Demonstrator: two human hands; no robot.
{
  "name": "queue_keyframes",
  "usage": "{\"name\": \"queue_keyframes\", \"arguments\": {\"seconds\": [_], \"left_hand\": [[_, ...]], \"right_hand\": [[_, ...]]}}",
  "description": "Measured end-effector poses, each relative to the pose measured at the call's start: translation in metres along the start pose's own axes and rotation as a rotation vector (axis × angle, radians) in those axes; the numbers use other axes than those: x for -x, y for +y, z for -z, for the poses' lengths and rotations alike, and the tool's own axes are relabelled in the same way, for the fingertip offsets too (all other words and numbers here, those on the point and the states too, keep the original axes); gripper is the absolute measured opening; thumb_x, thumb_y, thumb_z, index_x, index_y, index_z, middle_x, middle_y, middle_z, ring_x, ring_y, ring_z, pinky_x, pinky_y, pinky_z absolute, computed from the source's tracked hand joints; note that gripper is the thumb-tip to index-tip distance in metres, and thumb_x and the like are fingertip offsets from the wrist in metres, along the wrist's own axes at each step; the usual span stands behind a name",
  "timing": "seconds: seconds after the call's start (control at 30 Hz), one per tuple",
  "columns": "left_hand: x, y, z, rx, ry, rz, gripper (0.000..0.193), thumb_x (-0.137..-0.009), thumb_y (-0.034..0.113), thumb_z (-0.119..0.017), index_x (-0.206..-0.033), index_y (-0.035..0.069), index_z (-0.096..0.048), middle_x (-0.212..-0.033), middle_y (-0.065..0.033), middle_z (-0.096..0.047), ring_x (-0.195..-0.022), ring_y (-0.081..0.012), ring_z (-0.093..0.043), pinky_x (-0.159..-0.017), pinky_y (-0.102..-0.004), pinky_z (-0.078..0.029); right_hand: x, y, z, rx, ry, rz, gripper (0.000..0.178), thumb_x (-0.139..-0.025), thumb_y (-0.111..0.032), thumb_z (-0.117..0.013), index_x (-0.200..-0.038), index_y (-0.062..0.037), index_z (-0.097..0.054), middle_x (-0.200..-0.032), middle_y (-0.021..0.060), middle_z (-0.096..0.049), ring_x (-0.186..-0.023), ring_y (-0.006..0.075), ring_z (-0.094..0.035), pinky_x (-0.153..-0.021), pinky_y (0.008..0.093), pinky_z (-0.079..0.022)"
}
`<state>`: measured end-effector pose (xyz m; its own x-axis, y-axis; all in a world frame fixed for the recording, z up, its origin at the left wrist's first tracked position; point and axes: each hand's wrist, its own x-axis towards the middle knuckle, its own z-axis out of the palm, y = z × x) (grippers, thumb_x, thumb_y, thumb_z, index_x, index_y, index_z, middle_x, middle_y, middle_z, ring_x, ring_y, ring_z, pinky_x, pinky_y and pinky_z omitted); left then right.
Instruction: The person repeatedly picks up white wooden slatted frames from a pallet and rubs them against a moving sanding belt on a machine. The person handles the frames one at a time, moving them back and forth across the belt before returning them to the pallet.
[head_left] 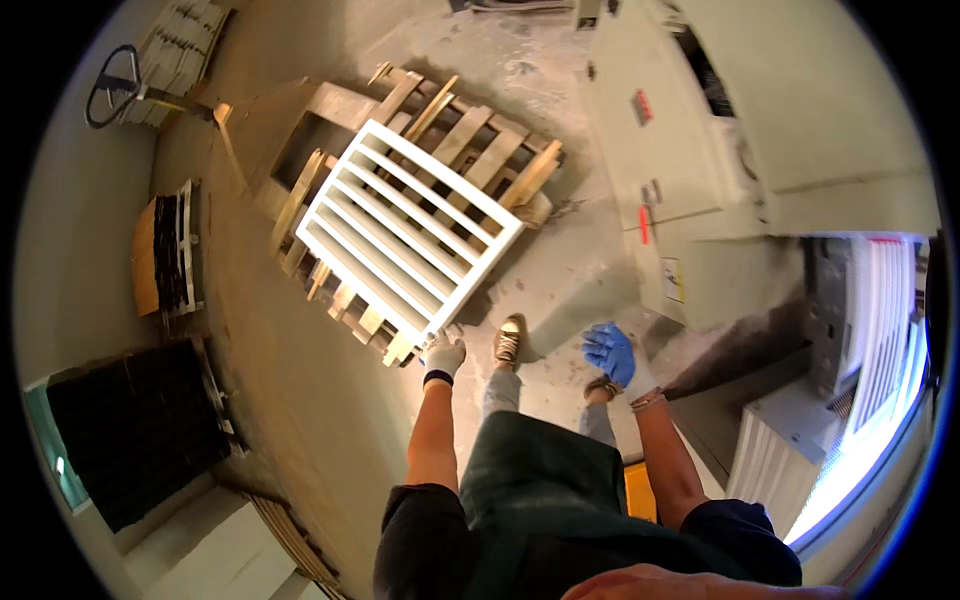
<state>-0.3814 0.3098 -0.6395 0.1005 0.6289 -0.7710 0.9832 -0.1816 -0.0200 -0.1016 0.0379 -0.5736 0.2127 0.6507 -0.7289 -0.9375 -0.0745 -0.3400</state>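
Observation:
A white slatted frame [384,255] lies tilted across a wooden pallet [467,135], several parallel slats running between its sides. At the frame's near corner, my left hand [444,356] in a pale glove is closed on the edge, though its fingertips are partly hidden. My right hand [612,354], in a blue glove, hangs over my right foot with its fingers stretched out and nothing in it. It is apart from the frame.
A large beige machine cabinet [690,160] stands at the right, beside brightly lit white panels [880,330]. At the left are a loop-shaped black handle [113,87], a stack with a wooden board [146,258] and a dark covered stack [140,430]. My shoe [508,340] is close to the pallet.

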Motion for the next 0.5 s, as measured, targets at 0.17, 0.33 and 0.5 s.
{"name": "queue_keyframes", "arguments": {"seconds": [0.17, 0.33, 0.5], "left_hand": [[-0.089, -0.051, -0.034, -0.111, 0.135, -0.045, 0.075, -0.087, 0.046, -0.050, -0.142, -0.003, -0.033, -0.147, -0.0208, -0.033, -0.134, -0.0405, -0.031, -0.108, -0.0580, -0.026], [-0.083, -0.037, -0.036, -0.022, 0.122, -0.098, 0.078, -0.086, 0.046, -0.049, -0.143, -0.004, -0.031, -0.143, -0.0226, -0.037, -0.133, -0.0415, -0.031, -0.105, -0.0636, -0.025], [-0.059, -0.017, -0.076, 0.185, -0.040, -0.225, 0.068, -0.089, 0.045, -0.049, -0.139, 0.001, -0.037, -0.145, -0.0258, -0.037, -0.127, -0.0447, -0.042, -0.105, -0.0528, -0.034]], "right_hand": [[-0.139, 0.122, -0.038, 0.054, 0.024, -0.285, 0.037, -0.098, -0.038, -0.047, -0.112, -0.0056, -0.057, -0.102, 0.0136, -0.067, -0.085, 0.0265, -0.068, -0.073, 0.0383, -0.057], [-0.258, 0.219, -0.010, -0.007, -0.135, -0.344, 0.030, -0.097, -0.038, -0.049, -0.112, -0.0117, -0.053, -0.095, 0.0057, -0.058, -0.074, 0.0190, -0.057, -0.059, 0.0338, -0.049], [-0.243, 0.232, -0.084, 0.121, 0.246, -0.293, 0.026, -0.092, -0.044, -0.059, -0.099, -0.0179, -0.059, -0.071, -0.0030, -0.052, -0.051, 0.0105, -0.048, -0.045, 0.0261, -0.039]]}}
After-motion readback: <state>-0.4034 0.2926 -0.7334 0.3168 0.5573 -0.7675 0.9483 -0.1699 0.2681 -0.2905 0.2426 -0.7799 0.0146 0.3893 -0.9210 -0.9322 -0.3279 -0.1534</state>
